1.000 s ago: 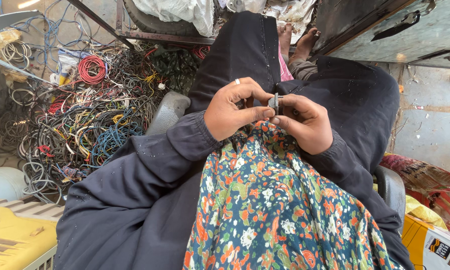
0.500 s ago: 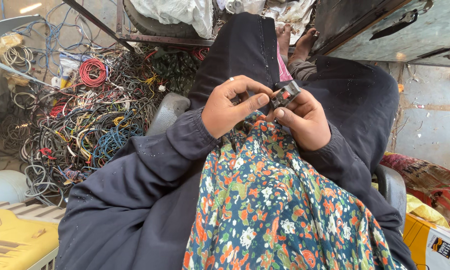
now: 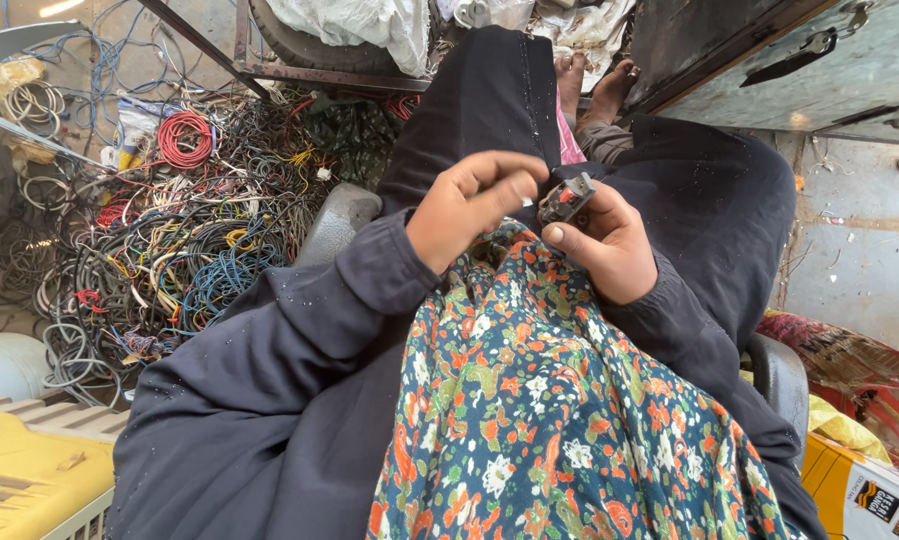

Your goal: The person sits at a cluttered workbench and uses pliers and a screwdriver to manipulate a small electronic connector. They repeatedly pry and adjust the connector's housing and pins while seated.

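The small grey part (image 3: 567, 200) is half hidden by the hands, its kind too small to tell

At frame centre I see my right hand (image 3: 610, 250) pinching a small grey part (image 3: 567, 200), left hand (image 3: 467, 205) touching it; tangled wires (image 3: 160, 240) fill the left.

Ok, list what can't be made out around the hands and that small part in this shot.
- Small grey part, head view: too small to identify; right hand covers its underside.
- Left hand: curled fingers hide the fingertips and whatever they pinch.
- Wire pile: single cables untraceable; picture edge cuts it.
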